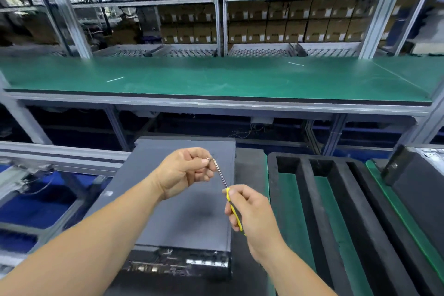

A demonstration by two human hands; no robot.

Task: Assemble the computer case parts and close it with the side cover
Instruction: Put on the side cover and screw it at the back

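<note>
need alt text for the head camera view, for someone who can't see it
Two bare hands hover over a closed dark computer case: the right hand grips a yellow-handled screwdriver, the left hand pinches something small at its tip. A green workbench lies beyond.

Beyond the fingers (206, 160) a green-topped upper shelf (216, 79) spans the aluminium frame (382, 12) — behind it, dim racks of cardboard boxes (300, 24). Right of the fingers sits a black foam tray (310, 199) on green matting.
</note>
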